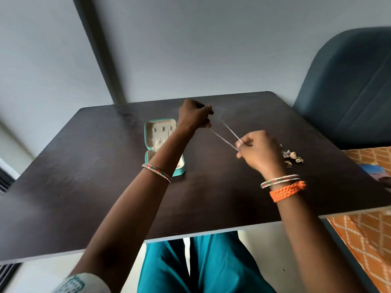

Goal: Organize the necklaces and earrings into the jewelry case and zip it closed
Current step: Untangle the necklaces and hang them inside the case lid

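A thin silver necklace chain [227, 132] is stretched in two strands between my hands above the dark table [84, 166]. My left hand [193, 115] pinches one end, raised over the far middle of the table. My right hand [259, 151] pinches the other end, lower and to the right. The teal jewelry case [160, 132] lies open to the left of the hands, its cream lining showing; my left forearm crosses over its lower half. A small pile of earrings [293, 157] lies on the table just right of my right hand.
A blue padded chair [347, 92] stands at the table's far right corner. An orange patterned cloth [364, 229] lies to the right below the table edge. A grey wall rises behind the table.
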### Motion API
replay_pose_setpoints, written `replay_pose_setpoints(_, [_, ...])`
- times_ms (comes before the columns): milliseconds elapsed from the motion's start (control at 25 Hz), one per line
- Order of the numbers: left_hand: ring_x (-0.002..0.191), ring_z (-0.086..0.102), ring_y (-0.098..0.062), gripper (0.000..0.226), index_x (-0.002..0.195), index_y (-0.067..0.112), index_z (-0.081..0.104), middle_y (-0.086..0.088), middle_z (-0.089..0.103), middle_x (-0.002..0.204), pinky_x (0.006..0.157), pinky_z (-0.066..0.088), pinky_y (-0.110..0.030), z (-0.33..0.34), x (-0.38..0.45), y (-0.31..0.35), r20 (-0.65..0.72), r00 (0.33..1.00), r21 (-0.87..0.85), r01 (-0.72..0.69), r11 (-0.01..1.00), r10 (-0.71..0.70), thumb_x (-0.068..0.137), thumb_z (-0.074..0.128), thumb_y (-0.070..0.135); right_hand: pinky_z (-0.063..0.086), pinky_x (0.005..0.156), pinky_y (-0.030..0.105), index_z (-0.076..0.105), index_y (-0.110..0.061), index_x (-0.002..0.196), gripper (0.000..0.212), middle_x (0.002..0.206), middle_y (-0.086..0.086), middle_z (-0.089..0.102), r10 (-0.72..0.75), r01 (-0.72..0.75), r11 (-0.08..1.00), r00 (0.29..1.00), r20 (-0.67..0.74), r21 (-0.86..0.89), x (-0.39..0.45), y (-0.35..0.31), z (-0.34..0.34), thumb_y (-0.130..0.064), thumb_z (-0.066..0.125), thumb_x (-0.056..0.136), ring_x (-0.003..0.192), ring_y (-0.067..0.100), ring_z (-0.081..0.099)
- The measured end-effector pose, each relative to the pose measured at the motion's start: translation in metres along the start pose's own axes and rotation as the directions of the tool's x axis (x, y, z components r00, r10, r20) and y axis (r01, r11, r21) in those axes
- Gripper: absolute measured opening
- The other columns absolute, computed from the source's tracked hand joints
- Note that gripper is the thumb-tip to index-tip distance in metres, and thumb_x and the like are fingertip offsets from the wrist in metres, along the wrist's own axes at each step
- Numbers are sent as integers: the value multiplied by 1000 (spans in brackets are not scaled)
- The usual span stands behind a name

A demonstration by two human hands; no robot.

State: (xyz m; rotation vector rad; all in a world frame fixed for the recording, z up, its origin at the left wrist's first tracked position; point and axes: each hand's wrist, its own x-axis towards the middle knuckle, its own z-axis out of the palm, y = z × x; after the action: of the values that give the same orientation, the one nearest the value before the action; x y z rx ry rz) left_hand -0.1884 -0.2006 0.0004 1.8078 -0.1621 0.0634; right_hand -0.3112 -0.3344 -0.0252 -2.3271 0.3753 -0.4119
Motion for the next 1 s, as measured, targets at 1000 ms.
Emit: replay_pose_setpoints(1000, [103, 61, -30, 22, 99, 20, 73, -9, 69, 106, 73, 42, -31, 60, 47, -70, 42, 999, 621, -31, 783, 7, 87, 64, 35, 43, 94, 39, 64, -18, 110, 24, 116, 5, 56, -75, 129, 920, 985, 158, -369, -42, 31, 25, -21, 50, 90, 114, 23, 48])
